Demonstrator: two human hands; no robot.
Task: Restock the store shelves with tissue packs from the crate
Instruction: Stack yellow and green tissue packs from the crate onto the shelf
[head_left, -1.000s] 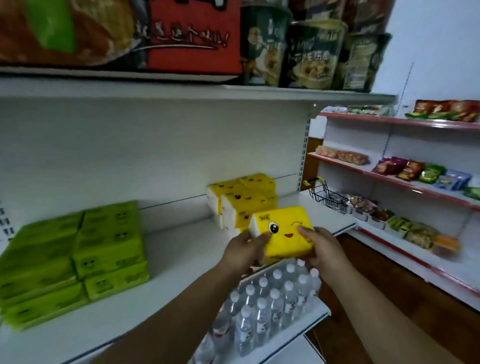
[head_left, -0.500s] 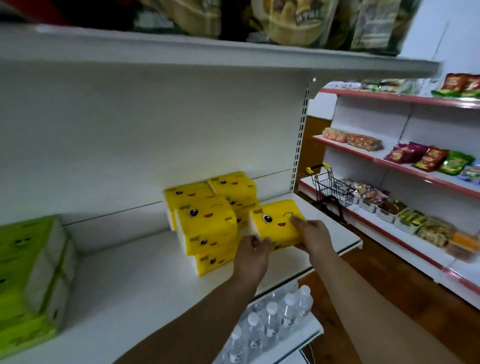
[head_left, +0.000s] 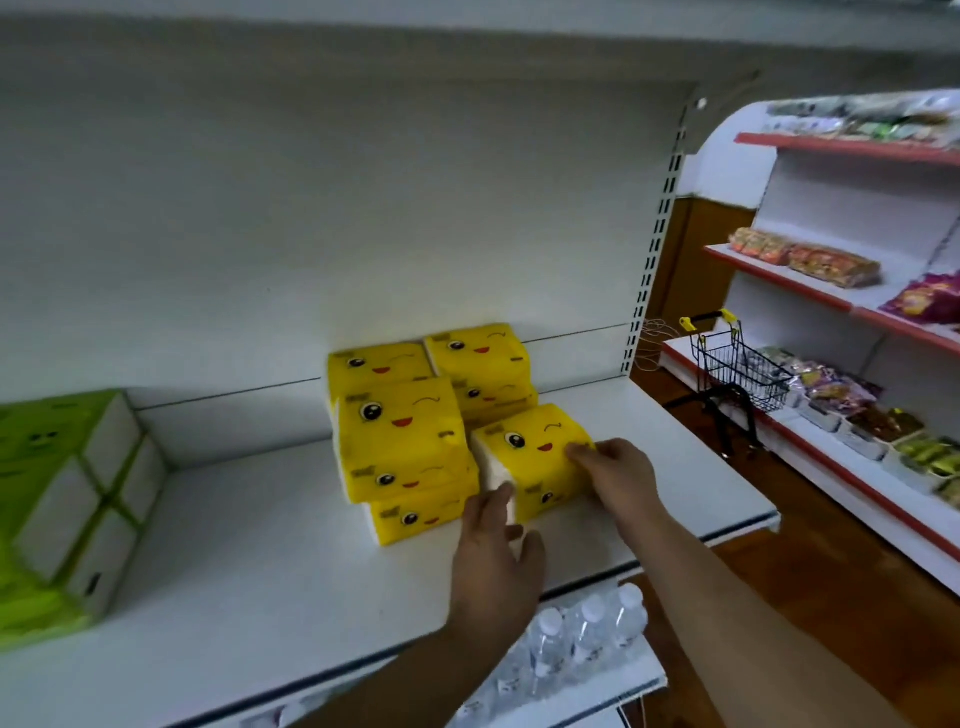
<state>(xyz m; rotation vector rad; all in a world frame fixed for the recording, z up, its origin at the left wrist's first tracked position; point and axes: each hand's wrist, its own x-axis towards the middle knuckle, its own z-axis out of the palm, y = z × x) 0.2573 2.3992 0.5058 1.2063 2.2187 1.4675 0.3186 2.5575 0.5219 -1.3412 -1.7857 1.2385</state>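
A yellow tissue pack (head_left: 524, 441) with a winking face sits on the white shelf (head_left: 260, 561), right beside a stack of several matching yellow packs (head_left: 400, 426). My right hand (head_left: 618, 473) grips the pack's right top edge with curled fingers. My left hand (head_left: 493, 551) touches the pack's white left end with straight fingers, thumb spread away. The crate is not in view.
Green tissue packs (head_left: 62, 493) are stacked at the shelf's left end. Water bottles (head_left: 587, 634) stand on the lower shelf under my arms. To the right, a small black shopping cart (head_left: 737, 364) sits beside red-edged snack shelves (head_left: 857, 291). An upper shelf hangs overhead.
The yellow pack went from in front of the shelf, held in both hands, down onto the shelf beside the yellow stack. My left hand has loosened its hold.
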